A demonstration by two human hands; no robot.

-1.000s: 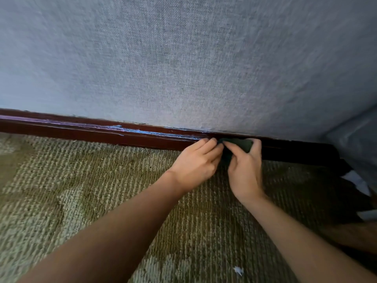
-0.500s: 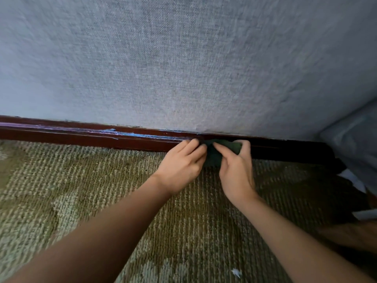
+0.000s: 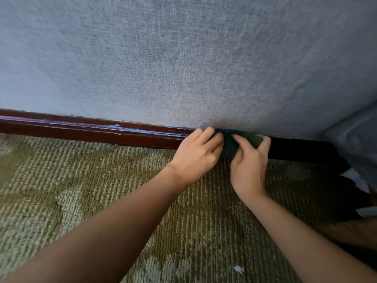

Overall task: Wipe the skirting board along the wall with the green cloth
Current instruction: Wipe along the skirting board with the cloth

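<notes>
Head view: green cloth (image 3: 227, 148) bunched against dark red skirting board (image 3: 122, 136) at foot of grey wall (image 3: 183, 68), towards the right corner. Pinched by curled fingers of left hand (image 3: 196, 158) and right hand (image 3: 248, 170). Olive carpet (image 3: 91, 190) below.

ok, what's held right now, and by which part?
The green cloth, pressed on the skirting board: left hand grips its left end, right hand its right end.
</notes>
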